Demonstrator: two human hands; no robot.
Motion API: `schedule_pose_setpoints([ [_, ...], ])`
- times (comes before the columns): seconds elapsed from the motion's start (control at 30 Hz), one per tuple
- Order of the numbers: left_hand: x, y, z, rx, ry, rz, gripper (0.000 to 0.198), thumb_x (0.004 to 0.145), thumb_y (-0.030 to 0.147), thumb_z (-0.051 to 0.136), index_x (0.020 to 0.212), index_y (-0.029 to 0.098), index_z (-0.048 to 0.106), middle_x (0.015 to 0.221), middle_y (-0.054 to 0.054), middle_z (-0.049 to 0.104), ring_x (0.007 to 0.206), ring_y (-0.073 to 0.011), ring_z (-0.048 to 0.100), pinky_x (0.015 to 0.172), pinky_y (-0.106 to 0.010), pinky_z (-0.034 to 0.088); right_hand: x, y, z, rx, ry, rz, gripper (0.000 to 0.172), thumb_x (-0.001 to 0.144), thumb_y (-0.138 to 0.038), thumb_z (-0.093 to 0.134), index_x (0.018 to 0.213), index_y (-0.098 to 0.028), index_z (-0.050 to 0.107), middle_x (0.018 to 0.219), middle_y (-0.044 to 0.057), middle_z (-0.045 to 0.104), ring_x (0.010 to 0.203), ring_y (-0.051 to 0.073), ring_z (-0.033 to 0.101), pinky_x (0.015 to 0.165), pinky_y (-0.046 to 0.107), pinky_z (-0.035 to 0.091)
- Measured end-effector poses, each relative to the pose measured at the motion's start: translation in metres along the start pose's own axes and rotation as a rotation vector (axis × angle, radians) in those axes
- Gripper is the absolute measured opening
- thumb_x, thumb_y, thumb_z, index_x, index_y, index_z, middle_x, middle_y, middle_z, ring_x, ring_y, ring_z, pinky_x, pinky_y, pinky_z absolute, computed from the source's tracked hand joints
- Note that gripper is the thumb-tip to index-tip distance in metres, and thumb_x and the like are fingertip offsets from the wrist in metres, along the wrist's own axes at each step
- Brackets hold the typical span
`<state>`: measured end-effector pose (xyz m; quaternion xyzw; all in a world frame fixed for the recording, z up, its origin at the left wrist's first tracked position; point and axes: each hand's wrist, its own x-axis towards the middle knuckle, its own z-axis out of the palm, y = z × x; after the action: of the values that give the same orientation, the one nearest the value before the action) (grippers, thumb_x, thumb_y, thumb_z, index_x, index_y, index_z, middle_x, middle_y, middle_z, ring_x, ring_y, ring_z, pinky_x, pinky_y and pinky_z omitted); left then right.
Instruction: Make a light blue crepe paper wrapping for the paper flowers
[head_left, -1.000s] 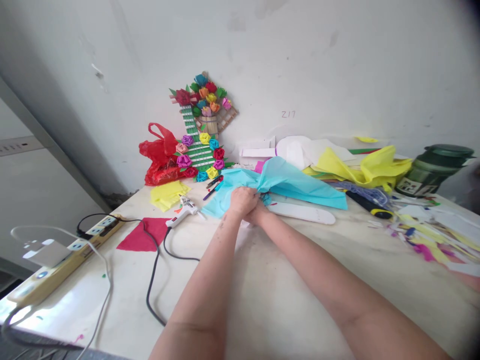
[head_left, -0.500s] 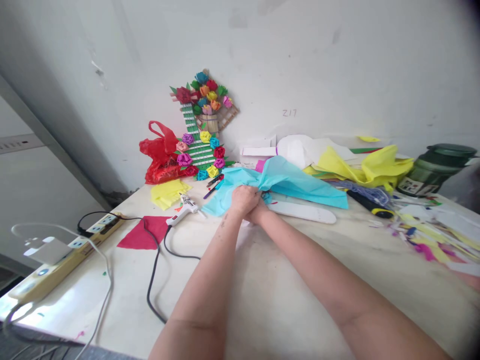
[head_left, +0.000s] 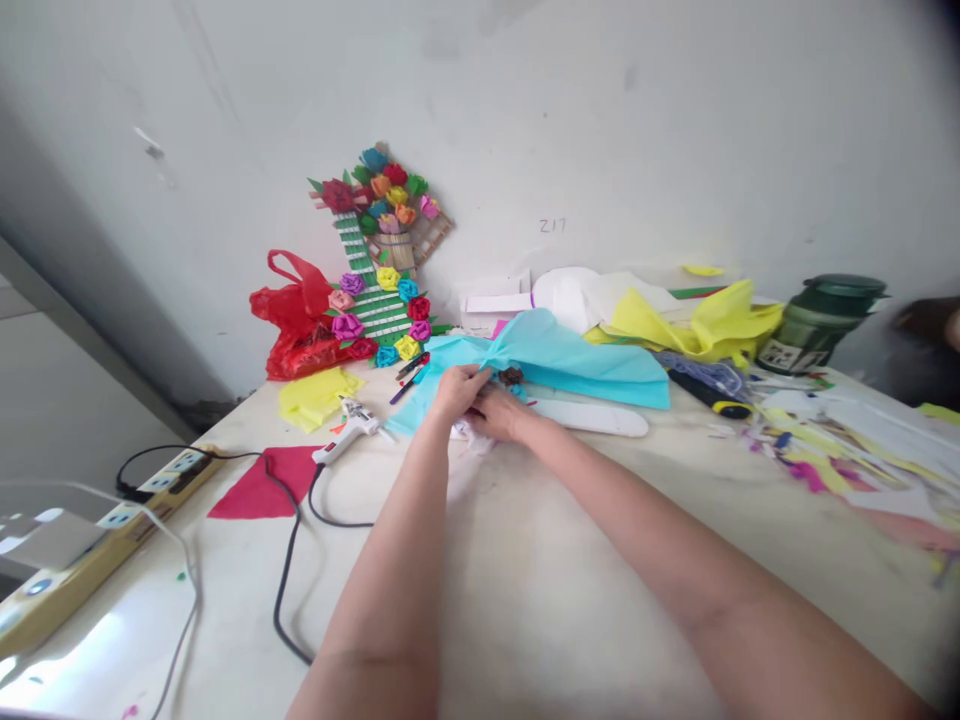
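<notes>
My left hand [head_left: 459,390] is closed at the gathered middle of a light blue sheet of crepe paper [head_left: 585,362], which fans out on both sides. Just to the right and lower, my right hand [head_left: 501,414] has its fingers curled in beneath the left one; what they grip is hidden. Below both hands a pale crumpled piece [head_left: 474,438] shows. A small dark brown clump [head_left: 512,376] sits in front of the blue paper, beyond my right hand. Behind my right wrist lies a long white rounded strip [head_left: 600,418].
A white glue gun [head_left: 349,432] and dark red paper [head_left: 259,483] lie left, near a power strip [head_left: 150,525] and cables. Behind stand a red bag [head_left: 300,315] and a flower-decorated guitar shape [head_left: 371,290]. Yellow paper [head_left: 697,325], a green jar [head_left: 817,325] and paper scraps [head_left: 832,450] are right.
The view has turned slightly right. My hands, clasped together before, have drawn a little apart, so the brown clump and the pale piece show more.
</notes>
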<state>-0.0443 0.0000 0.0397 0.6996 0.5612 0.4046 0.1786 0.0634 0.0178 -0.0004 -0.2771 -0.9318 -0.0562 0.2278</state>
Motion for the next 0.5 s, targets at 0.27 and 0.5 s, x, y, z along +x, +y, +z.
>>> schedule_pose_setpoints([
  [0.27, -0.003, -0.008, -0.001, -0.346, -0.028, -0.085, 0.037, 0.069, 0.049, 0.052, 0.055, 0.017, 0.04, 0.049, 0.006, 0.03, 0.048, -0.0067, 0.027, 0.046, -0.021, 0.022, -0.041, 0.004, -0.024, -0.028, 0.222, 0.002, 0.061, 0.071, -0.06, 0.052, 0.108, -0.012, 0.057, 0.114, 0.015, 0.053, 0.105, 0.027, 0.044, 0.095, 0.042, 0.029],
  [0.5, -0.001, -0.008, -0.004, -0.297, 0.014, -0.073, 0.036, 0.07, 0.049, 0.048, 0.055, 0.017, 0.041, 0.051, 0.005, 0.031, 0.05, -0.0076, 0.03, 0.048, -0.021, 0.025, -0.042, 0.006, -0.017, -0.092, 0.052, 0.036, 0.052, 0.075, -0.056, 0.052, 0.113, -0.021, 0.056, 0.116, 0.01, 0.052, 0.103, 0.023, 0.043, 0.083, 0.036, 0.038],
])
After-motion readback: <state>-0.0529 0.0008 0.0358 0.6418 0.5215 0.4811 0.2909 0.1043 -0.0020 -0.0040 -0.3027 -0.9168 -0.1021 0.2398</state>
